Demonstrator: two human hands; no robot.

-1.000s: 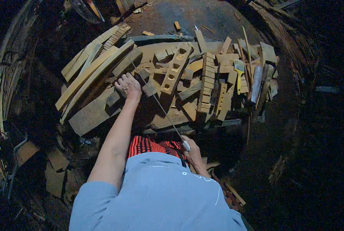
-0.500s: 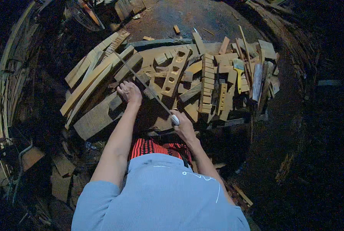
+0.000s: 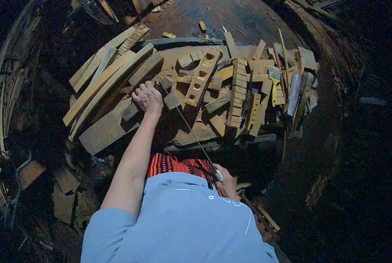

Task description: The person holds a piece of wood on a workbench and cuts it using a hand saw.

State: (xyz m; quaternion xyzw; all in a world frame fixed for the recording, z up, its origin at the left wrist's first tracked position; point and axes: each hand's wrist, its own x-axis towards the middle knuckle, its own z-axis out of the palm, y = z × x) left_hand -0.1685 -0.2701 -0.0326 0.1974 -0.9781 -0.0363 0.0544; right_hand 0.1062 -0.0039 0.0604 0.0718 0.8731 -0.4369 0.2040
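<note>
My right hand [image 3: 226, 183], low by my right hip, is closed round the pale handle [image 3: 219, 175] of a handsaw. Its thin blade [image 3: 188, 127], seen nearly edge-on, slants up and left across my lap to the wood beside my left hand. My left hand [image 3: 148, 99] presses down with curled fingers on a dark wooden block [image 3: 129, 111], whose middle it covers. A small block end [image 3: 165, 83] shows just right of those fingers, by the blade's far end. The cut itself cannot be made out.
Long curved wooden strips [image 3: 110, 90] lie at the left. A board with round holes [image 3: 201, 79], a notched wooden strip [image 3: 237, 94] and a yellow-handled brush [image 3: 274, 85] lie among offcuts to the right. A thick plank [image 3: 106, 131] sits near my left forearm.
My right hand has drawn the saw back, down and to the right, toward my hip. My left hand has stayed at nearly the same spot on the wood.
</note>
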